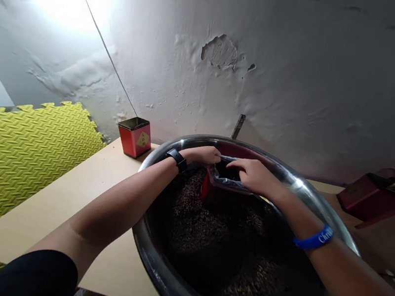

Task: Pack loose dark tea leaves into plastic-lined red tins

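The plastic liner [231,183] of a red box [209,190] is pinched at its mouth, fingers narrow, by the left hand [200,155] and right hand [253,176]; the box sits right under them, in dark loose leaves [213,240] in a steel basin [187,141], top centre of frame.

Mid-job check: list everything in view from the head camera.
steel basin: one, silver, on the table
dark loose leaves: many, dark brown, in the basin
red bag: one, red, silver-lined, in the leaves
tin canister: one, red, on the table
table: one, pale, under the basin
foam mat: one, yellow-green, left of the table
red object: one, red, far right
peeling wall: one, white, behind
left hand: one, at bag's mouth, black watch
right hand: one, at bag's mouth, blue wristband
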Tool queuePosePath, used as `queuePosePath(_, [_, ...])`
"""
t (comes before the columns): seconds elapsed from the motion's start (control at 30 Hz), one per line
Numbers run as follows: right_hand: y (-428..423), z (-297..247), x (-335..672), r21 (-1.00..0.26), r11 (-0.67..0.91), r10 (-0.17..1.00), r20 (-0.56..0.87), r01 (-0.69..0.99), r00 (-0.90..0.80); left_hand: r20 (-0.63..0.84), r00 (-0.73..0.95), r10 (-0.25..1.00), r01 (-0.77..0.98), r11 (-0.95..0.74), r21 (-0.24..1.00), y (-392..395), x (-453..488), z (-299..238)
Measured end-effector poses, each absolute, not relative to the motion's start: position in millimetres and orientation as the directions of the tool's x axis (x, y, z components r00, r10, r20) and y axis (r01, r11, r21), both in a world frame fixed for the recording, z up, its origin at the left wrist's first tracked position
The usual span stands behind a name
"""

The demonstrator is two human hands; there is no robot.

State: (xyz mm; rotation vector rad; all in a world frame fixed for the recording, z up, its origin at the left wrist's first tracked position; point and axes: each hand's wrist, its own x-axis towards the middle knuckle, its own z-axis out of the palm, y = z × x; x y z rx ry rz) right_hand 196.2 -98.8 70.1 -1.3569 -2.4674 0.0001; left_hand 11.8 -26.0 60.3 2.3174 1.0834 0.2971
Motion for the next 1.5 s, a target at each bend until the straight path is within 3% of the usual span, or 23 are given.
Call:
queuePosePath(0.07, [-97.2,67.0,196.7,-0.155,0.563,0.806,0.321,0.812,-0.497,-0.029,0.651,0.759,0.638,-0.525,0.563,-25.4,12.0,59.9])
queuePosePath(0.2, [-97.5,69.2,201.9,-0.115,0.515,0.843,0.245,0.850,-0.478,-0.013,0.652,0.758,0.627,-0.529,0.572,-23.3,11.9,57.9])
queuePosePath(0.33, [-119.1,94.3,196.3,-0.163,0.480,0.838,0.375,0.862,-0.396,-0.009,0.653,0.757,0.636,-0.542,0.549,-22.0,10.6,57.2])
queuePosePath(0.4, [-138.5,105.4,189.7,-0.242,0.553,0.832,0.217,0.798,-0.511,-0.006,0.669,0.744,0.627,-0.559,0.542,-21.2,9.8,57.1])
queuePosePath(0.47, [-158.3,105.1,186.5,-0.300,0.604,0.732,-0.158,0.739,-0.663,0.002,0.675,0.738,0.623,-0.572,0.533,-19.7,9.1,56.2])
queuePosePath(0.53, [-173.8,90.6,190.1,-0.266,0.573,0.618,-0.481,0.775,-0.622,0.014,0.673,0.740,0.626,-0.579,0.523,-17.7,8.8,54.7])
queuePosePath(0.57, [-179.4,79.1,194.4,-0.207,0.536,0.611,-0.574,0.819,-0.545,0.016,0.671,0.741,0.628,-0.580,0.519,-16.8,8.8,53.8])
queuePosePath(0.63, [-187.0,52.2,205.3,-0.123,0.477,0.647,-0.622,0.870,-0.442,0.012,0.669,0.743,0.632,-0.578,0.517,-15.3,8.8,52.4])
queuePosePath(0.73, [-194.2,18.0,217.2,-0.130,0.451,0.609,-0.678,0.883,-0.411,0.010,0.668,0.744,0.631,-0.574,0.522,-15.0,9.0,51.8])
queuePosePath(1.03, [-206.3,12.7,209.0,-0.220,0.508,0.630,-0.564,0.833,-0.533,0.013,0.680,0.733,0.614,-0.579,0.536,-19.8,7.8,56.0])
queuePosePath(1.17, [-199.3,28.8,207.4,-0.233,0.521,0.695,-0.441,0.821,-0.567,0.014,0.676,0.737,0.623,-0.581,0.524,-20.9,7.9,57.3])
queuePosePath(1.37, [-173.8,71.2,203.3,-0.395,0.531,0.698,-0.297,0.750,-0.651,0.022,0.660,0.751,0.649,-0.585,0.486,-22.6,9.0,59.6])
queuePosePath(1.5, [-133.9,102.8,199.4,-0.356,0.507,0.813,-0.104,0.785,-0.573,0.013,0.678,0.735,0.628,-0.589,0.509,-20.4,8.4,56.8])
